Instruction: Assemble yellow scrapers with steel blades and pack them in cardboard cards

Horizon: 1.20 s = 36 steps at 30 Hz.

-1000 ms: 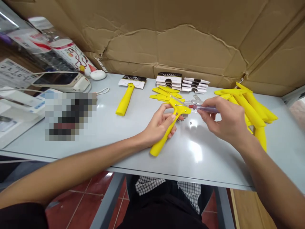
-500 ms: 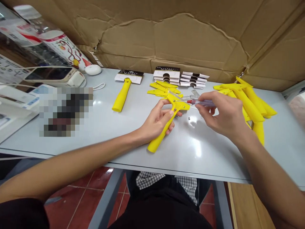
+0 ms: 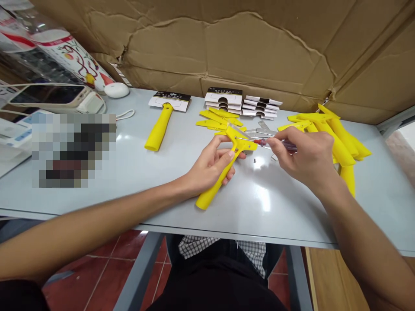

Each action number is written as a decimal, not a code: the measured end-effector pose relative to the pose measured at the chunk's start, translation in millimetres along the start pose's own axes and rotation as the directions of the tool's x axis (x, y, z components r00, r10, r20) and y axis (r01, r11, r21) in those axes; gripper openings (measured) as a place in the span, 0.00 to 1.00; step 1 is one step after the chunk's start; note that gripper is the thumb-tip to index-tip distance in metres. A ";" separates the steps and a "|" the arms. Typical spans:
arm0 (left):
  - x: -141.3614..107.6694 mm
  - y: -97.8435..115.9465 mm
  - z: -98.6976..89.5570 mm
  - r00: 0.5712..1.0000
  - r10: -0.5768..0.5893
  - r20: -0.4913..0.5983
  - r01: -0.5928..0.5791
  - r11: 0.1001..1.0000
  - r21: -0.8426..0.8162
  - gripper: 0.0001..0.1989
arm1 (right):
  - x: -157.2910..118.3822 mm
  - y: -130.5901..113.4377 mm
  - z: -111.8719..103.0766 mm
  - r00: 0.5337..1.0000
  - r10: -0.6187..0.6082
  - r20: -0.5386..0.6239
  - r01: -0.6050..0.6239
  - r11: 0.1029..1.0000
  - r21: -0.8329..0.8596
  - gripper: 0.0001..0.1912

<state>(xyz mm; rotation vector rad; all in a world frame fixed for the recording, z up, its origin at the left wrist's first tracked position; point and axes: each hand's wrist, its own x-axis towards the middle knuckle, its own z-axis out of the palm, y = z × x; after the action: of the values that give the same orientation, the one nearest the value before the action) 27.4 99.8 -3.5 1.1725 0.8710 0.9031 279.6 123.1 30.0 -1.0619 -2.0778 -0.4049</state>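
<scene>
My left hand (image 3: 215, 164) is wrapped around the neck of a yellow scraper (image 3: 210, 192), its handle slanting toward me. In my right hand (image 3: 304, 151) is a screwdriver (image 3: 262, 142) with a clear handle and red collar. Its thin shaft reaches across to a screw on the left part of the scraper's head; a second screw shows further right on the head. A small loose screw (image 3: 254, 160) lies on the table below the screwdriver. Metal blades (image 3: 264, 128) rest behind it, partly hidden by my right hand. Several flat yellow pieces (image 3: 214, 119) lie just behind the scraper's head.
Several yellow handles (image 3: 343, 138) are piled at right. A carded yellow scraper handle (image 3: 159, 127) lies left, beside stacks of folded cards (image 3: 223, 100). Cardboard (image 3: 227, 47) stands along the back. A phone (image 3: 52, 95), a white mouse (image 3: 116, 90) and bottles (image 3: 69, 56) occupy the left end.
The whole view has shifted slightly, so things on the table appear a little further left. Both hands keep their holds, and the screwdriver tip stays at the same screw.
</scene>
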 end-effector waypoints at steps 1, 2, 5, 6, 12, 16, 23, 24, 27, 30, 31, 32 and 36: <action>-0.2 -0.1 0.0 1.000 0.002 0.002 -0.002 1.000 -0.001 0.15 | 0.3 0.1 0.1 1.000 -0.005 -0.008 0.005 1.000 -0.004 0.27; -0.3 -0.1 0.1 1.000 0.002 0.003 -0.002 1.000 -0.001 0.14 | 0.7 0.1 0.1 1.000 -0.006 -0.014 0.006 1.000 -0.011 0.28; -0.5 0.7 0.4 1.000 -0.007 0.004 0.007 1.000 0.000 0.14 | 1.4 -0.5 -0.1 1.000 0.018 -0.020 -0.019 0.998 -0.055 0.31; -0.5 1.0 0.5 1.000 -0.010 0.005 0.010 1.000 0.000 0.14 | 1.6 -1.0 -0.5 0.999 0.030 -0.015 -0.031 0.997 -0.066 0.31; 0.2 2.0 1.0 1.000 -0.016 -0.008 0.016 1.000 -0.012 0.14 | 4.9 -5.5 -8.2 0.998 0.039 0.055 -0.043 0.995 0.086 0.13; 0.4 2.0 1.1 1.000 -0.025 -0.016 0.024 0.999 -0.037 0.16 | 7.3 -5.3 -13.5 0.985 -0.069 0.157 0.023 0.961 0.275 0.07; 0.1 3.4 1.1 0.998 -0.044 -0.039 0.043 0.999 -0.033 0.16 | 4.9 -2.6 -11.8 0.977 -0.089 0.192 0.046 0.975 0.220 0.06; 0.0 3.4 1.3 0.998 -0.042 -0.038 0.041 0.999 -0.026 0.16 | 4.2 -3.0 -11.2 0.970 -0.094 0.222 0.044 0.974 0.221 0.07; -0.3 3.3 1.8 0.999 -0.031 -0.035 0.031 0.999 -0.007 0.17 | 2.8 -4.5 -9.1 0.945 -0.111 0.309 0.032 0.968 0.249 0.12; -0.2 3.5 1.8 0.999 -0.031 -0.023 0.031 0.999 -0.008 0.17 | 3.7 -4.0 -8.5 0.939 -0.103 0.329 0.012 0.964 0.267 0.12; -0.2 3.6 1.7 0.999 -0.032 -0.021 0.032 0.999 -0.010 0.17 | 4.5 -3.3 -8.9 0.942 -0.098 0.320 0.010 0.963 0.268 0.12; -0.2 3.8 1.5 0.999 -0.034 -0.019 0.034 0.999 -0.014 0.17 | 5.4 -2.4 -9.5 0.947 -0.095 0.307 0.010 0.963 0.268 0.12; -0.4 4.3 0.6 0.999 -0.043 -0.013 0.043 0.998 -0.034 0.16 | 8.5 -0.2 -12.3 0.954 -0.086 0.289 0.006 0.964 0.265 0.12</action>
<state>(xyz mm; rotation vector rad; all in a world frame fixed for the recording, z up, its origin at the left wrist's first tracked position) 27.2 99.8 0.9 1.1155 0.8855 0.8885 282.2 120.6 44.6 -0.9615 -2.3468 0.0150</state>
